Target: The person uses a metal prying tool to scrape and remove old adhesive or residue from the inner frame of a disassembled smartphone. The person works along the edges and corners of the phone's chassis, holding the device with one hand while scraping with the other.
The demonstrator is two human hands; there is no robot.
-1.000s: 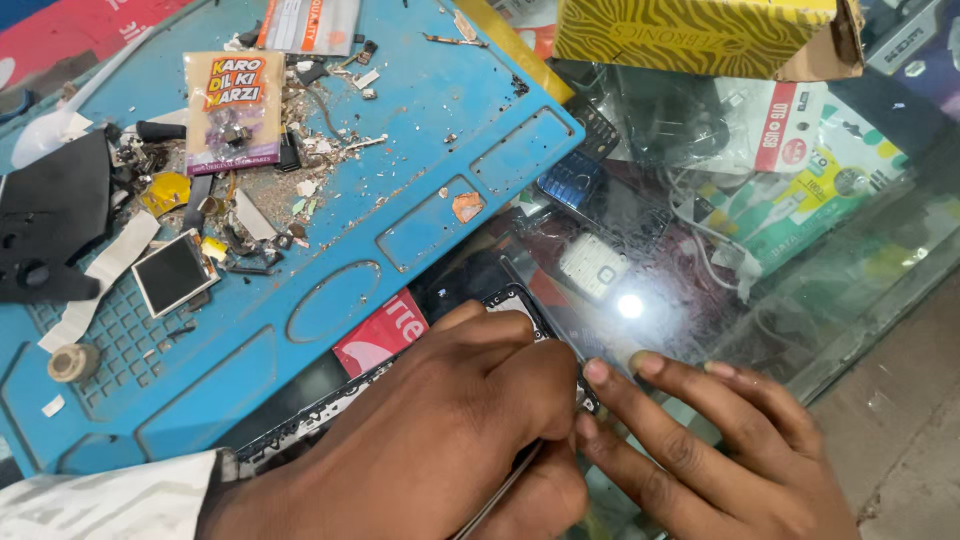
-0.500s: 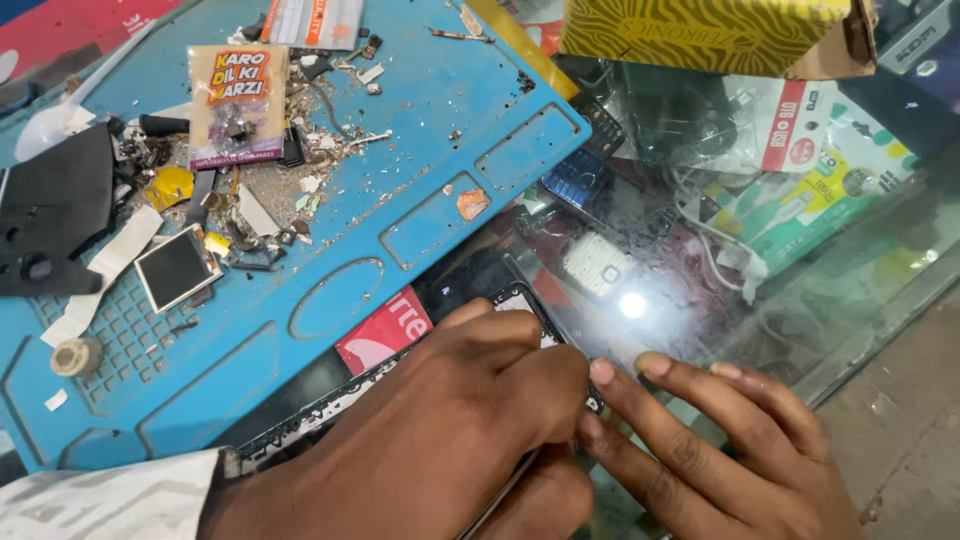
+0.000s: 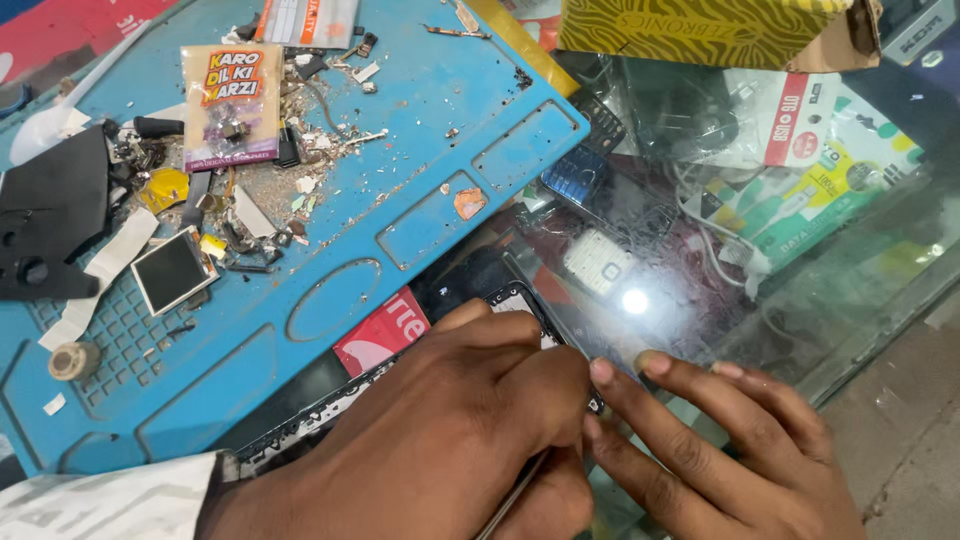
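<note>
Hands of one person at the near edge of a glass desk (image 3: 850, 290). Left hand (image 3: 450, 440) lies curled over a black phone frame (image 3: 505, 295), hiding most of it; only the frame's far corner shows beyond the knuckles. Its fingers close around one thin metal tool (image 3: 515, 495), whose shaft emerges below the palm. Right hand (image 3: 720, 450) rests just beside, fingers spread flat on the glass, fingertips touching the left hand, holding nothing. One blue work mat (image 3: 330, 300) covers the desk's left side, carrying one small screen (image 3: 172, 270), one small packet (image 3: 230, 105), one tape roll (image 3: 72, 360) and scattered debris. One yellow box (image 3: 700, 30) sits at the far edge.
</note>
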